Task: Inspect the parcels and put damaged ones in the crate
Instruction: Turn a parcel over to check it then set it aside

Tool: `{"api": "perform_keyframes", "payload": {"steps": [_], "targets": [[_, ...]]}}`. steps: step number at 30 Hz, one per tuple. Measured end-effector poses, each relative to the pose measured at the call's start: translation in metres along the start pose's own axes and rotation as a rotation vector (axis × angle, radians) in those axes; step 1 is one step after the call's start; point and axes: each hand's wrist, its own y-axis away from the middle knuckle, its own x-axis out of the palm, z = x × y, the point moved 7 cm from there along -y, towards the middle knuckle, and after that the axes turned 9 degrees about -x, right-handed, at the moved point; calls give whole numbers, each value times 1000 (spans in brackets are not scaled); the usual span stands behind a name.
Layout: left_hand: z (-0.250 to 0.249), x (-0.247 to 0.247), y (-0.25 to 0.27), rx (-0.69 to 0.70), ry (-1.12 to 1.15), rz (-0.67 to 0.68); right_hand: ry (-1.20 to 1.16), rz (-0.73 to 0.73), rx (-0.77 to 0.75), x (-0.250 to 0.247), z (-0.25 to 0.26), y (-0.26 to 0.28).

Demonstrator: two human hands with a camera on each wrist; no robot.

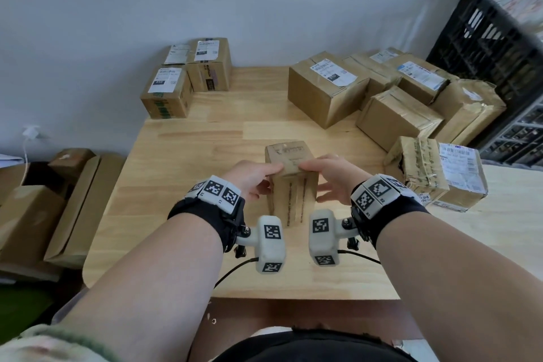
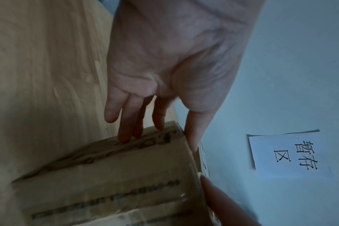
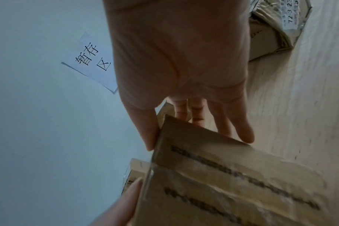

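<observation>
A small brown parcel (image 1: 291, 182) with printed stripes down its front stands upright on the wooden table (image 1: 191, 214), right in front of me. My left hand (image 1: 271, 178) grips its top left corner, thumb on the top face and fingers down the left side. My right hand (image 1: 313, 178) holds the top right corner the same way. In the left wrist view, the left hand (image 2: 161, 137) has its fingertips on the parcel (image 2: 106, 183). The right wrist view shows the right hand (image 3: 198, 137) straddling an edge of the parcel (image 3: 222, 183). The black crate (image 1: 484, 47) stands at the back right.
Three labelled parcels (image 1: 188, 79) sit at the table's back left, and several more (image 1: 382, 91) are piled at the back right. A crumpled, taped parcel (image 1: 435, 173) lies just right of my right hand. Flattened cardboard (image 1: 44, 214) lies on the floor at left. A paper sign (image 2: 288, 154) hangs on the wall.
</observation>
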Motion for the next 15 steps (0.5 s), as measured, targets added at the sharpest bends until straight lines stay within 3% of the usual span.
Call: {"api": "perform_keyframes", "payload": {"steps": [5,15], "targets": [[8,11,-5,-52,-186,31,187,88,71,1,-12,-5],[-1,8,-4,-104,-242,-16,396,191,80,-1,6,-17]]}}
